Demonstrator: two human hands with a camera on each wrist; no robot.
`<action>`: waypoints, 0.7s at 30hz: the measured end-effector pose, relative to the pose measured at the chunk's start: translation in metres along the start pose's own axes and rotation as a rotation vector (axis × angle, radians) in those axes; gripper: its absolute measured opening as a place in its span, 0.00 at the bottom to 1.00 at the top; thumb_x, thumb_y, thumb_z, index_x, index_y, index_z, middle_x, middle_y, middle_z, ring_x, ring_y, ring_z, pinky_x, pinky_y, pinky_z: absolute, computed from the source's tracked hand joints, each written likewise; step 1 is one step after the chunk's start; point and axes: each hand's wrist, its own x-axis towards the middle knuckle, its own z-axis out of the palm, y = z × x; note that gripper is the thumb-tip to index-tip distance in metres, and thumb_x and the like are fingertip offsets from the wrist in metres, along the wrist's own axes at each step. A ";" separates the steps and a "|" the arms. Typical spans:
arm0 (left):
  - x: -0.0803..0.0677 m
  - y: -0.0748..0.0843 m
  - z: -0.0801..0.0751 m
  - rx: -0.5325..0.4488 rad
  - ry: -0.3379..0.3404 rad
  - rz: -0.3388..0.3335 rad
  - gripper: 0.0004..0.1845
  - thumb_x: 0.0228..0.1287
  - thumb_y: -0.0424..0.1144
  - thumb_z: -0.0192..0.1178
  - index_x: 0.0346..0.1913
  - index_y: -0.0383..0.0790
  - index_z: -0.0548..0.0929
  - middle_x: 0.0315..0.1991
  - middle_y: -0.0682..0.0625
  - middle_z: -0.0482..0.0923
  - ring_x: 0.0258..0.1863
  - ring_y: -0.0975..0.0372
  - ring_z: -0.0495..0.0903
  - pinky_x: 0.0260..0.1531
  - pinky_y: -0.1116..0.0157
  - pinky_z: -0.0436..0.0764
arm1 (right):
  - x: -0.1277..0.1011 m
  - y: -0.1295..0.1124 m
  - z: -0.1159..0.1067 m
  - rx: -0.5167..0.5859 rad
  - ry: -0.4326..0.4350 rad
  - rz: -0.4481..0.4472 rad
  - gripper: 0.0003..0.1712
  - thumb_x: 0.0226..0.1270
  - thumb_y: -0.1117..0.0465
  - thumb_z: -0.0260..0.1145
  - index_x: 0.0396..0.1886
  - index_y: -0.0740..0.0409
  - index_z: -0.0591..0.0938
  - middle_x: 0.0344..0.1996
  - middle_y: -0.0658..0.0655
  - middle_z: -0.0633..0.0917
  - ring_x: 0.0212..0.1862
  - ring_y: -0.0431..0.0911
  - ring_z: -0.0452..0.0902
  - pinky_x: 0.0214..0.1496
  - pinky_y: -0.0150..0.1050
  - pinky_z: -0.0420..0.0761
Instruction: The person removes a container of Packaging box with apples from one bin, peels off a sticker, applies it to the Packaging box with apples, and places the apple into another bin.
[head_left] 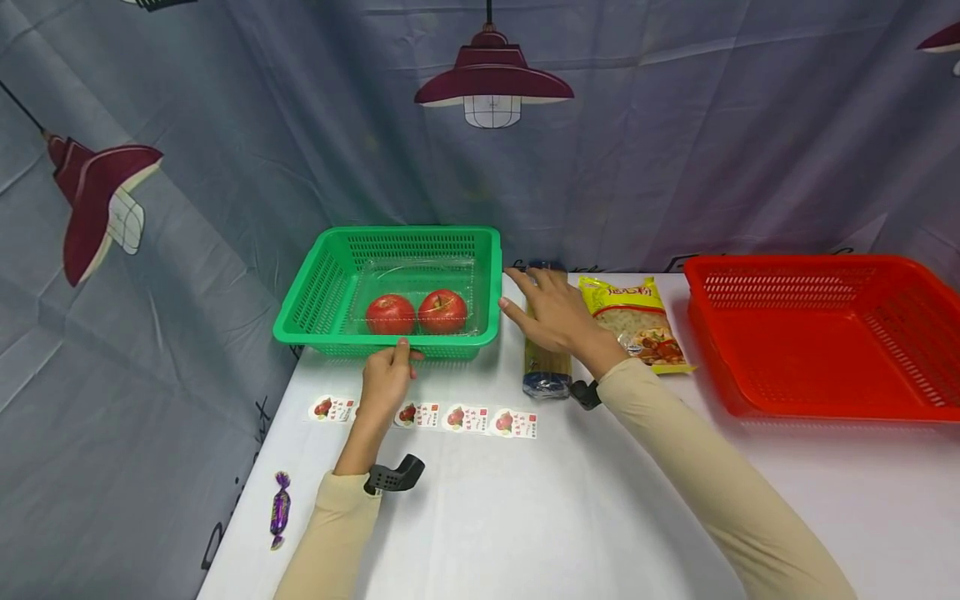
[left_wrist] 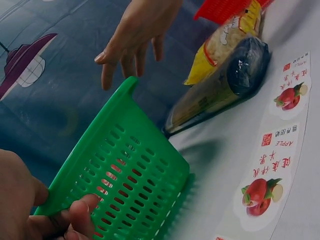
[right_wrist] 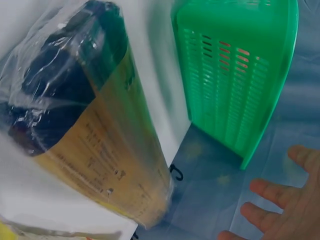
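A green plastic basket (head_left: 322, 337) holds a clear plastic box (head_left: 416, 271) with two red apples (head_left: 442, 312) in it. My left hand (head_left: 385, 382) pinches the basket's front rim, its thumb over the edge and its fingers below. Off the basket's right side, my right hand (head_left: 553, 310) hangs with its fingers spread and holds nothing. Beneath that hand lies a long clear-wrapped pack with dark blue ends (right_wrist: 110, 145), partly hidden in the head view. A yellow bag (head_left: 637, 325) of pale food lies right of the pack.
A red plastic basket (head_left: 817, 358) stands at the right. In front of the green basket runs a row of apple-printed labels (head_left: 465, 418), partly covered by my left arm. A purple wrapped candy (head_left: 280, 510) lies near the white table's left edge. A grey-blue curtain (head_left: 637, 167) hangs behind.
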 end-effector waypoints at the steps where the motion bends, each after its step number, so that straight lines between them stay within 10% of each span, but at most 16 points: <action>1: 0.000 0.000 0.000 -0.022 -0.009 -0.010 0.28 0.79 0.47 0.42 0.34 0.28 0.85 0.22 0.46 0.76 0.31 0.55 0.72 0.34 0.60 0.68 | 0.000 -0.001 0.000 0.006 -0.006 -0.001 0.40 0.74 0.30 0.39 0.79 0.41 0.54 0.73 0.63 0.60 0.73 0.62 0.52 0.65 0.66 0.58; 10: 0.002 0.001 -0.002 -0.149 -0.070 -0.071 0.27 0.80 0.47 0.43 0.40 0.27 0.84 0.20 0.51 0.71 0.17 0.64 0.61 0.19 0.68 0.61 | 0.004 -0.008 0.002 -0.003 -0.022 -0.035 0.41 0.73 0.30 0.40 0.79 0.42 0.54 0.73 0.63 0.60 0.73 0.61 0.52 0.68 0.63 0.54; 21: 0.003 0.001 -0.005 -0.188 -0.116 -0.098 0.27 0.80 0.47 0.42 0.44 0.26 0.84 0.22 0.51 0.70 0.24 0.62 0.65 0.28 0.66 0.68 | 0.015 -0.024 0.005 -0.018 -0.050 -0.076 0.41 0.74 0.30 0.39 0.78 0.44 0.56 0.73 0.62 0.60 0.74 0.62 0.49 0.69 0.64 0.51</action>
